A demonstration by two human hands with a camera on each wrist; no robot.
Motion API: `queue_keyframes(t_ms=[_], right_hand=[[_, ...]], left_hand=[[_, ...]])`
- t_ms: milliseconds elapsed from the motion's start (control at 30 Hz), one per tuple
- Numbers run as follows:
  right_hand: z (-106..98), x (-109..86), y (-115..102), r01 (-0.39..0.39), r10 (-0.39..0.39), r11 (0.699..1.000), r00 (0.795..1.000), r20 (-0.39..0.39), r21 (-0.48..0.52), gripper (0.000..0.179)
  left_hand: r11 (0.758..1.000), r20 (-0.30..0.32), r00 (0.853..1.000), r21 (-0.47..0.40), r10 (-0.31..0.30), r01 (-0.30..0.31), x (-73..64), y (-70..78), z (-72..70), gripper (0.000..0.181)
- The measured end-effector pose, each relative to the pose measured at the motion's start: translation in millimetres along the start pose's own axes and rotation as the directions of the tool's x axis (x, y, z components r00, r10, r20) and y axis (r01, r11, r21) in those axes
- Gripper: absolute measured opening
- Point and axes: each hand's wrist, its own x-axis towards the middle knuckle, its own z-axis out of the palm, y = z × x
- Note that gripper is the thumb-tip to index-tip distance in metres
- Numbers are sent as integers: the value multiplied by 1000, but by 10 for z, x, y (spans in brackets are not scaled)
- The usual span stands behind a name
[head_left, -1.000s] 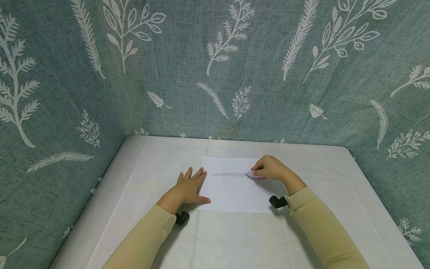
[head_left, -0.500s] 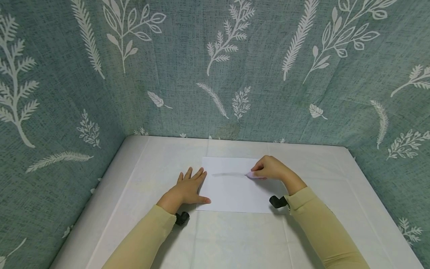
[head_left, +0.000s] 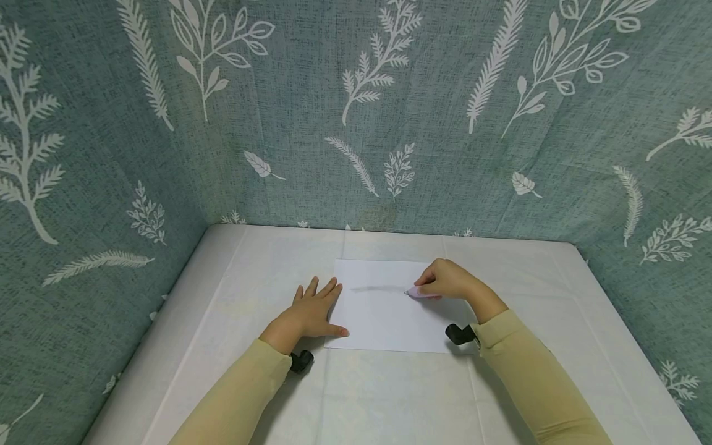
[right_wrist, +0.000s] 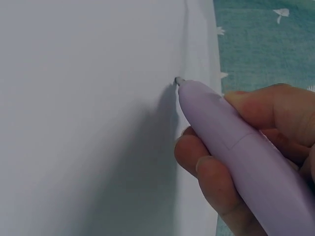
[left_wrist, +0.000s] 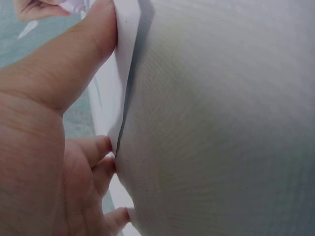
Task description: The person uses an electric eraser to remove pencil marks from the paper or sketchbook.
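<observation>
A white sheet of paper (head_left: 384,321) lies on the white-covered table. My left hand (head_left: 311,312) rests on its left edge with spread fingers; the left wrist view shows the thumb (left_wrist: 93,37) on the paper (left_wrist: 129,54), whose edge lifts slightly. In my right hand (head_left: 447,279) I grip a thick lilac pen-shaped tool (right_wrist: 231,142) with a short grey tip (right_wrist: 179,80). The tip is at the paper, at the right end of a faint grey line (head_left: 375,288). Whether it touches is hard to tell. The palm hides the tool's rear in the head view.
The table (head_left: 400,395) is covered with a creased white cloth. Green leaf-patterned fabric (head_left: 311,123) walls the back and sides. A black wrist camera (head_left: 460,334) sits by the right cuff, another camera (head_left: 302,361) by the left.
The right hand and the tool's tip have shifted very slightly toward me. The left hand and the paper look still.
</observation>
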Motion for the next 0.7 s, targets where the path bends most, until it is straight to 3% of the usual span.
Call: queue_keyframes(t_ms=[467,700], right_hand=[[-2,12,-18,-12,9,999,997,-76,-44,18],[33,-8,-72,-20,18,999,999,-37,-32,16]], left_hand=[[1000,6,1000,14,-1,1,8,-5,8,111],[1000,7,1000,12,-6,5,7,-5,6,112]])
